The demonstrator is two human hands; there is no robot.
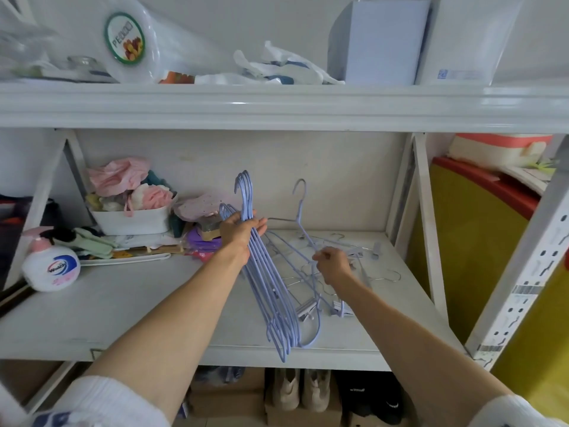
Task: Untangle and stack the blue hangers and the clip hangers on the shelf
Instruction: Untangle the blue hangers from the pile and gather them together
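My left hand (241, 232) grips a bundle of several blue hangers (274, 291) near their necks, hooks pointing up, the bodies slanting down over the white shelf (123, 315) to its front edge. My right hand (331, 265) pinches the arm of a single blue hanger (300, 211), lifted with its hook upright. Under and around that hand lies a tangle of metal clip hangers (338, 306) with grey clips, some at the right (375, 248). My right hand hides part of the tangle.
A white basket of pink and white cloths (132, 217) stands at the back left, a soap pump bottle (50, 266) at the left. Purple and pink items (200, 235) sit behind my left hand. An upper shelf (277, 106) hangs overhead; shoes (301, 392) stand below.
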